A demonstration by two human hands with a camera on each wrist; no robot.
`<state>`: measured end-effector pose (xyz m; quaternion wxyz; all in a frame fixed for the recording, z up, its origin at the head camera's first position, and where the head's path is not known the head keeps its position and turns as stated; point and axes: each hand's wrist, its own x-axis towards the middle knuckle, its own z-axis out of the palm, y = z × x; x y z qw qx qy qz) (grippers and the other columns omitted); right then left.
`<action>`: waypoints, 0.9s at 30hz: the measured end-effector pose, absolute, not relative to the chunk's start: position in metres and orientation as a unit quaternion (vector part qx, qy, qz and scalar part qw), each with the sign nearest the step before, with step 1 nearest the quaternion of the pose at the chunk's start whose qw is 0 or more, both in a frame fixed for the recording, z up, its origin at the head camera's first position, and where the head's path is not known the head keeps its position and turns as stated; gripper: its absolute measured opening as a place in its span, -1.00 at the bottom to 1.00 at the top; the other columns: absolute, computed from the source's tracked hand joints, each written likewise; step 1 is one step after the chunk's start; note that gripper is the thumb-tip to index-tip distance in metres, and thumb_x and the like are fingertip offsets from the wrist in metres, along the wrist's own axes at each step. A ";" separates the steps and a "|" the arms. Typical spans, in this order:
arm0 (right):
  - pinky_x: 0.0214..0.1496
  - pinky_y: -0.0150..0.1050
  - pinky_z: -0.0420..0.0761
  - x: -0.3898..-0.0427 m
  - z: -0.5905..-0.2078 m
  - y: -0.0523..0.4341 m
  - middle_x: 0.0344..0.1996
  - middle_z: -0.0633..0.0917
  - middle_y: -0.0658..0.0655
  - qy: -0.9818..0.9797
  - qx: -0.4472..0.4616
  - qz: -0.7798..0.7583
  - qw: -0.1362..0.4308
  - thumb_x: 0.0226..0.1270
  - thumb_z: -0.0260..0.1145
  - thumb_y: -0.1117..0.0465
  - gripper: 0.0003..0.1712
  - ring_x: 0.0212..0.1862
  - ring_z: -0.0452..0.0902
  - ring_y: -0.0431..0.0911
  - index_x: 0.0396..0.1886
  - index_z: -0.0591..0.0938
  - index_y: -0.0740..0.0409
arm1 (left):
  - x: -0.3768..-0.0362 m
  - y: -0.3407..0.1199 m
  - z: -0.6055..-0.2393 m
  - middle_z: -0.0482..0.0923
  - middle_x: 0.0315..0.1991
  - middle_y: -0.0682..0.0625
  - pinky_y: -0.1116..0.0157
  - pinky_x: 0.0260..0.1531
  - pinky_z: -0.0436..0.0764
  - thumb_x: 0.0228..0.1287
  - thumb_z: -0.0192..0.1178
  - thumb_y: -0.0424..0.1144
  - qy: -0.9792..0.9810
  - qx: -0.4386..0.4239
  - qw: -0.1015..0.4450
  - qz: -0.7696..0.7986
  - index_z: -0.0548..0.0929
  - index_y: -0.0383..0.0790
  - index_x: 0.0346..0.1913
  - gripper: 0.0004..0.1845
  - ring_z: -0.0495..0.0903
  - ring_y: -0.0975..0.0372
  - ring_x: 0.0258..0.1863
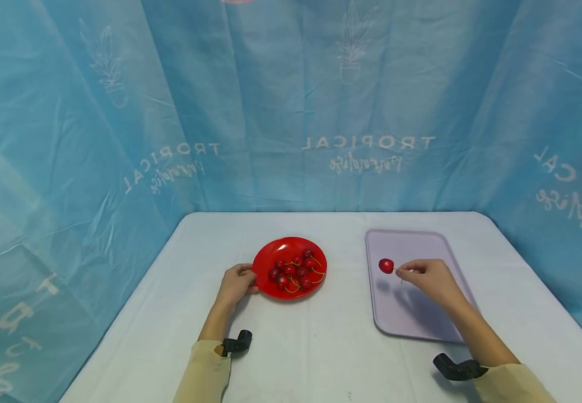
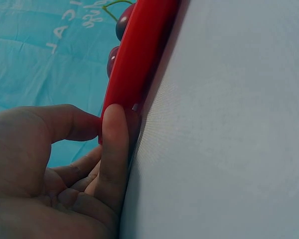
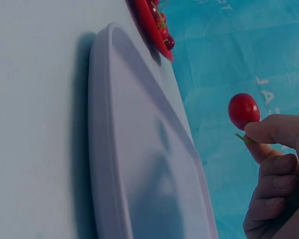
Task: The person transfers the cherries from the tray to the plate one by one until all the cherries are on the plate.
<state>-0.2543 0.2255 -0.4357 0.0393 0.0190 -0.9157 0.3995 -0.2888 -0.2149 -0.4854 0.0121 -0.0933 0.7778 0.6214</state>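
Note:
A red plate (image 1: 270,254) with several stemmed cherries (image 1: 296,270) sits mid-table. My left hand (image 1: 236,284) grips its left rim, thumb and finger pinching the plate edge (image 2: 134,55) in the left wrist view. To the right lies a pale lilac tray (image 1: 422,319). My right hand (image 1: 429,277) hovers above it and pinches the stem of a single red cherry (image 1: 386,266), which hangs in the air over the tray's left part. In the right wrist view the cherry (image 3: 243,110) sits above my fingertips (image 3: 269,130), clear of the tray (image 3: 139,164).
A white cloth covers the table (image 1: 321,347). Blue printed curtains (image 1: 291,112) close in the back and both sides. Black wrist mounts (image 1: 237,342) sit on both forearms near the table's front edge.

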 end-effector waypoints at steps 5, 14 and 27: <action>-0.37 -0.19 0.39 -0.259 -0.438 0.215 -0.50 0.65 0.15 -0.914 0.023 0.404 0.035 0.25 0.35 -0.03 -0.65 -0.32 0.40 -0.01 -0.24 0.75 0.18 | -0.289 -0.214 -0.485 0.58 -0.17 -0.19 0.33 -0.41 0.67 0.25 0.05 -0.35 0.777 -0.094 0.012 0.623 0.47 -0.37 0.17 -0.59 0.62 0.19 -0.49; -0.35 -0.19 0.43 -0.267 -0.437 0.192 -0.42 0.68 0.12 -0.911 0.018 0.411 0.021 0.24 0.36 0.01 -0.68 -0.29 0.43 -0.02 -0.24 0.76 0.17 | -0.290 -0.215 -0.486 0.58 -0.18 -0.19 0.32 -0.42 0.67 0.27 0.05 -0.34 0.777 -0.094 0.013 0.622 0.48 -0.38 0.16 -0.60 0.62 0.18 -0.49; -0.36 -0.20 0.43 -0.278 -0.442 0.166 -0.41 0.67 0.08 -0.903 0.021 0.428 0.007 0.22 0.37 0.03 -0.70 -0.27 0.42 -0.02 -0.26 0.75 0.17 | -0.290 -0.216 -0.487 0.58 -0.17 -0.18 0.32 -0.42 0.67 0.27 0.07 -0.35 0.778 -0.094 0.015 0.622 0.48 -0.37 0.16 -0.60 0.61 0.18 -0.51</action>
